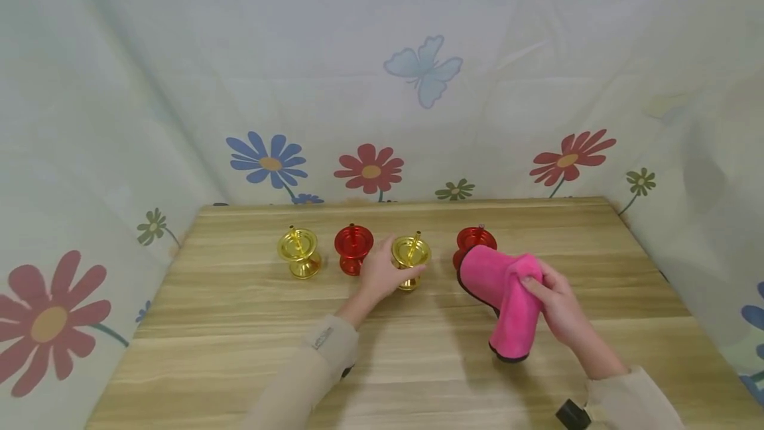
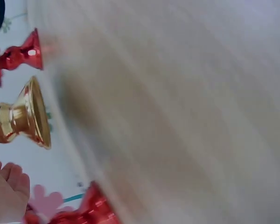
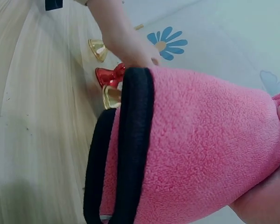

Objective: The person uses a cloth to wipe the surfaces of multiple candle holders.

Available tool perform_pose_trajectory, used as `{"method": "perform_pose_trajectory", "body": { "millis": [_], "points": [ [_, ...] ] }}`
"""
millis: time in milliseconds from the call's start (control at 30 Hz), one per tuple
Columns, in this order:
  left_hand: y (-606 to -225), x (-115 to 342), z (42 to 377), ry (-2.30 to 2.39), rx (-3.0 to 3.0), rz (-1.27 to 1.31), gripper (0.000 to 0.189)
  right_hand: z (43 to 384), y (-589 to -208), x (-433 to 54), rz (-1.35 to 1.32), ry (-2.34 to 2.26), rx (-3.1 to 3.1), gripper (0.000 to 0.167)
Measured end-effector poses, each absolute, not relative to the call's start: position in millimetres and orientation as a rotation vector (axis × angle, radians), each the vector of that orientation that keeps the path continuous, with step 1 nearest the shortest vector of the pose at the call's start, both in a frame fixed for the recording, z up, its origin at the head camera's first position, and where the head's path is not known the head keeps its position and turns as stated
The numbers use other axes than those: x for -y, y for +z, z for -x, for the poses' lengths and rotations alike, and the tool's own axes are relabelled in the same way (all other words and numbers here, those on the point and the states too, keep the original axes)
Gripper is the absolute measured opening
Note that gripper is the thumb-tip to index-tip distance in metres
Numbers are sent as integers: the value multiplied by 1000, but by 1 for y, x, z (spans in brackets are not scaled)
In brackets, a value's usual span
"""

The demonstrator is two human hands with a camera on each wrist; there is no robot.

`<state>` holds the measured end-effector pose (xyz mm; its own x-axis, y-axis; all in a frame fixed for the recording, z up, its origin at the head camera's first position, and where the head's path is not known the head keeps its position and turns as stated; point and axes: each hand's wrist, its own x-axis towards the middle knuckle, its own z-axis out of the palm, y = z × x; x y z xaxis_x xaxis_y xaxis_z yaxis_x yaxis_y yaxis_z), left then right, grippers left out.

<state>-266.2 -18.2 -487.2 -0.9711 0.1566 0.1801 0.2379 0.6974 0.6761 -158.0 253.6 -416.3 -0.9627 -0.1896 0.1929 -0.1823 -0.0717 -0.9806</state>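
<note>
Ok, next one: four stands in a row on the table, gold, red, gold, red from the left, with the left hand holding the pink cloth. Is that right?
The hand is wrong: the head view shows the pink cloth in the right hand. The four stands on the table do run gold, red, gold, red from the left.

Head view: pink cloth (image 1: 498, 284) hides most of right red stand's (image 1: 477, 237) lower part, 4 o'clock. Left hand (image 1: 382, 274) covers part of right gold stand (image 1: 410, 252), 5 o'clock; contact can't be told. Sleeve label (image 1: 323, 338), 7 o'clock, too small to read. Left wrist: bench (image 2: 177, 140) blurred, left red stand (image 2: 91, 210) cropped, 7 o'clock. Right wrist: right hand (image 3: 266, 200) cropped, 4 o'clock.
</note>
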Motion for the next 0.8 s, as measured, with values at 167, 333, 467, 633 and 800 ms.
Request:
{"method": "perform_pose_trajectory", "body": {
  "millis": [167,333,467,633,800],
  "points": [
    [-469,24,248,-895,2818,590,71,160,-414,-252,501,-2273,-2119,27],
    [-456,23,233,-710,2815,804,71,160,-411,-247,567,-2290,-2106,27],
    [-447,20,223,-555,2828,892,77,161,-407,-242,620,-2300,-2097,28],
    [-436,15,216,-338,2840,966,79,162,-403,-236,705,-2299,-2074,30],
    [-424,8,210,-240,2876,1014,78,160,-398,-229,821,-2197,-2151,32]
  ]
}}
